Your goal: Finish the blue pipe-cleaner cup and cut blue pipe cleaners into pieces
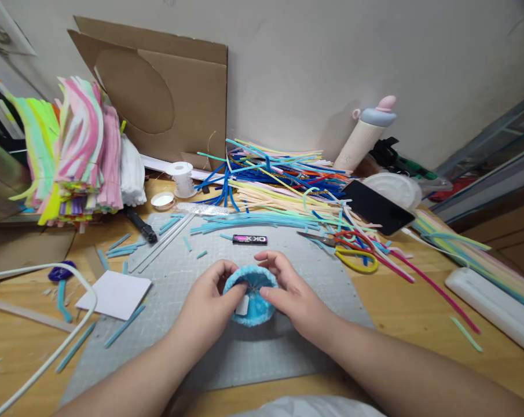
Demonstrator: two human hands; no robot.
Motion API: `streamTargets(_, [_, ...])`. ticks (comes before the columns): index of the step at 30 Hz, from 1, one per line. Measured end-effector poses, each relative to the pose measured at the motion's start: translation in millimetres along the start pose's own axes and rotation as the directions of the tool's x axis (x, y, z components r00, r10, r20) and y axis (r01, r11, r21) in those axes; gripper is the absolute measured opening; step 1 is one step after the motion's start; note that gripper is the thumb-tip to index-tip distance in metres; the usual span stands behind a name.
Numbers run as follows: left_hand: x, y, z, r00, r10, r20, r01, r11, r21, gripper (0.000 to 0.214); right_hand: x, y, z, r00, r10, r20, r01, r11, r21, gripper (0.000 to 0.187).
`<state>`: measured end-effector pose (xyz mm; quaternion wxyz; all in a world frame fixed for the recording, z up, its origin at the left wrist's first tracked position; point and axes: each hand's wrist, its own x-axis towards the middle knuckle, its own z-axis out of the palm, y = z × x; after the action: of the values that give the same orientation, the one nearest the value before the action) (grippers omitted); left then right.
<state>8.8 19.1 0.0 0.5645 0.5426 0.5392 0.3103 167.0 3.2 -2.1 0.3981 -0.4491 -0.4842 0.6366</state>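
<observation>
The left hand (212, 295) and the right hand (294, 295) hold a fuzzy blue cup (258, 313) between them, over the middle of the grey mat (288, 359). The cup's opening is tilted toward the wearer, so its inside shows, with thin pale strands meeting at the centre. The left fingers grip the near-left wall, thumb inside and the rest curled behind. The right fingers are bent loosely round the other side, with the thumb over the inside and the forefinger by the far rim. A small white tag (243, 305) shows inside, just beside the left thumb. Whether the cup touches the mat cannot be told.

Beyond the hands, a small black and pink stick with white letters (249, 239) lies on the mat. To its right are scissors (330, 241) with one orange and one yellow handle, and behind it stretches a row of light blue stems (257, 222). A bigger heap of coloured stems (283, 168) lies farther back, near a black phone (378, 207) and a leaning bottle (361, 139).

On the left, a white card (116, 294) overlaps the mat's edge, with short blue pieces around it. A white spool (182, 178) stands on the wooden bench (400, 313) before a cardboard sheet (192, 104).
</observation>
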Motion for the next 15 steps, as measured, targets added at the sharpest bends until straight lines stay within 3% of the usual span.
streamTargets(3, [1.0, -0.7, 0.9, 1.0, -0.008, 0.016, 0.009, 0.999, -0.034, 0.015, 2.6, 4.0, -0.3, 0.999, 0.024, -0.042, -0.027, 0.996, -0.084, 0.038])
streamTargets(6, [1.2, -2.2, 0.9, 0.996, -0.012, 0.089, 0.009, 0.999, 0.037, 0.014, 3.5, 10.7, -0.4, 0.998, -0.014, -0.069, 0.001, 0.983, -0.182, 0.036])
streamTargets(11, [1.6, -3.8, -0.1, 0.995, -0.043, 0.091, 0.028, 0.987, 0.16, 0.014, 1.7, 16.6, 0.2, 0.996, -0.049, -0.071, 0.031, 0.97, -0.242, 0.038])
streamTargets(15, [2.3, -3.9, -1.1, 0.991, -0.045, 0.123, 0.026, 0.988, 0.154, 0.017, -0.4, 15.0, 1.2, 0.997, -0.056, -0.056, 0.038, 0.957, -0.286, 0.035])
